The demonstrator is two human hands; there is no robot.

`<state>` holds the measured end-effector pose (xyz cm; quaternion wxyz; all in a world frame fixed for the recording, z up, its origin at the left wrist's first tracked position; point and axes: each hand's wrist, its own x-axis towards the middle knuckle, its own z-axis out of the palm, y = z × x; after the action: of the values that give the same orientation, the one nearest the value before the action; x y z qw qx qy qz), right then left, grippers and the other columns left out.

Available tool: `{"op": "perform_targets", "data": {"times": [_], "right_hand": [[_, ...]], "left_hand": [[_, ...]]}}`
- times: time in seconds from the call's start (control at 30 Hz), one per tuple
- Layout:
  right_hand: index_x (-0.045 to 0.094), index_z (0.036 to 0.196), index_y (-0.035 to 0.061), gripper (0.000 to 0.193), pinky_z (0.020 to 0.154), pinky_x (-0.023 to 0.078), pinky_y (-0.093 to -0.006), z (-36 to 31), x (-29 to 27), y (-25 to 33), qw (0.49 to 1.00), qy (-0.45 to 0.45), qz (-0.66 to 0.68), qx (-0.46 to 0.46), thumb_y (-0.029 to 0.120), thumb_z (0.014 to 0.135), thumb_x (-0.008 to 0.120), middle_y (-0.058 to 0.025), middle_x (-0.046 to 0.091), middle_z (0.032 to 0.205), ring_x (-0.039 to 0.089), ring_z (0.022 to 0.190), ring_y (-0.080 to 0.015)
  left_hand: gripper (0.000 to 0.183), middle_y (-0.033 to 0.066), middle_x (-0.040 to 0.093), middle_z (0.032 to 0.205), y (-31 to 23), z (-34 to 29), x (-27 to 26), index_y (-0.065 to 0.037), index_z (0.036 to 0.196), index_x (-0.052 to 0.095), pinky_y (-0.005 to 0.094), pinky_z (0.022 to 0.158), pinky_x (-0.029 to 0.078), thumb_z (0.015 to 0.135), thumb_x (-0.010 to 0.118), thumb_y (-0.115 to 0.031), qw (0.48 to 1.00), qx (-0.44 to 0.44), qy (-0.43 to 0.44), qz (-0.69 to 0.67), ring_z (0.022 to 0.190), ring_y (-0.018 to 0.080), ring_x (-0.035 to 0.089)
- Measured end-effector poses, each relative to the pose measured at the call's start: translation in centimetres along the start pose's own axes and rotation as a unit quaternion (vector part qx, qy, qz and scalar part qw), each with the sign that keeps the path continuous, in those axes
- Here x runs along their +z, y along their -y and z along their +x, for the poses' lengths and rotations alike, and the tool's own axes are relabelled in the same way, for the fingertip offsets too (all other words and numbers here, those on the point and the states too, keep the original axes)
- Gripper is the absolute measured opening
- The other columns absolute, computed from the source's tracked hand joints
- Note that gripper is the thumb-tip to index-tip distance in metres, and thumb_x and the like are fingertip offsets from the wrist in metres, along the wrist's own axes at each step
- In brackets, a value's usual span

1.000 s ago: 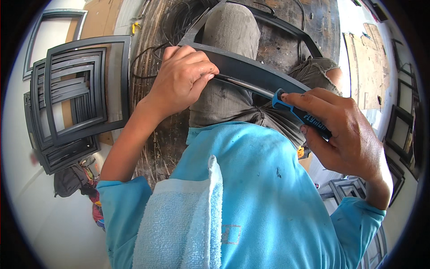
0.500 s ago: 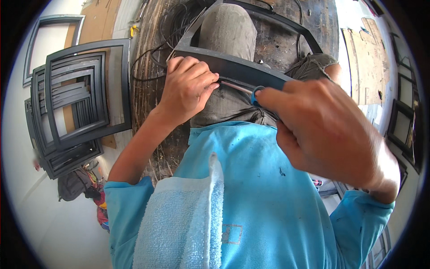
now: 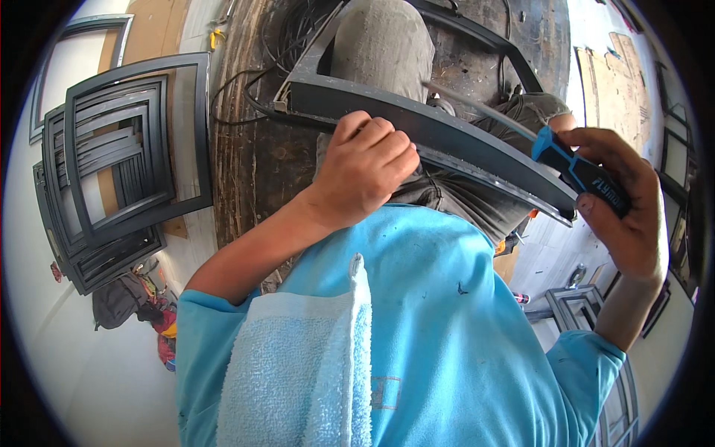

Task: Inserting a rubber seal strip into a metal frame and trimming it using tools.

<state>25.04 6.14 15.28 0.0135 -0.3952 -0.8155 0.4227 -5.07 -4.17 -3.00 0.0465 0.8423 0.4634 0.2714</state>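
A dark grey window frame [image 3: 447, 138] lies across my lap, its near bar running from the upper left down to the right. My left hand [image 3: 370, 164] is closed over the near edge of that bar, fingers curled; the hand itself hides the fingertips. Raised off the bar's right part, a screwdriver [image 3: 562, 156] with a black and blue handle is in my right hand [image 3: 629, 197]. Its fingers and thumb wrap the handle, and the long shaft points left and away, its tip above the frame's opening near my knee.
Dark frames [image 3: 134, 149] stand stacked at the left, with a bag [image 3: 119, 304] below them. A black cable [image 3: 279, 45] lies coiled on the worn wooden surface [image 3: 246, 160]. More frames [image 3: 577, 305] lie at the lower right. A towel [image 3: 290, 365] hangs over my shirt.
My right hand has drawn the screwdriver away from the bar's near edge and swung it up to the right. The left hand has slid right along the bar.
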Motion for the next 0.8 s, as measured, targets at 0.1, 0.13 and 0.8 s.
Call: {"op": "perform_targets", "data": {"times": [0.1,0.13,0.8], "right_hand": [[0.037,0.152,-0.0053,0.073,0.102,0.047,-0.0331,-0.4,-1.0,-2.3,0.968,-0.132,0.199,-0.08,0.032,0.095,0.062,-0.0195,0.062,0.123,0.065,0.111,-0.0227],[0.037,0.152,-0.0053,0.072,0.099,0.05,-0.0329,-0.1,-0.8,-2.3,0.964,-0.17,0.191,-0.078,0.03,0.095,0.062,-0.0199,0.062,0.124,0.066,0.111,-0.0234],[0.058,0.119,0.0004,0.025,0.088,0.055,-0.0305,12.2,9.3,0.8,0.923,-0.192,0.222,-0.251,0.004,0.096,0.067,-0.0077,0.069,0.103,0.068,0.098,-0.0174]], "left_hand": [[0.009,-0.0021,0.067,0.091,0.7,1.7,-1.1,-0.014,0.09,0.073,0.0394,0.091,0.041,0.083,0.078,-0.015,0.997,-0.022,-0.016,-0.079,0.095,0.0195,0.061],[0.013,-0.003,0.069,0.094,1.3,1.8,-1.8,-0.015,0.092,0.074,0.0381,0.091,0.041,0.081,0.08,-0.015,0.993,-0.044,0.004,-0.105,0.095,0.0203,0.063],[0.023,0.0028,0.068,0.094,6.2,-0.1,-6.5,-0.009,0.096,0.073,0.0387,0.094,0.037,0.076,0.068,-0.002,0.994,-0.035,0.091,-0.046,0.099,0.0226,0.063]]}}
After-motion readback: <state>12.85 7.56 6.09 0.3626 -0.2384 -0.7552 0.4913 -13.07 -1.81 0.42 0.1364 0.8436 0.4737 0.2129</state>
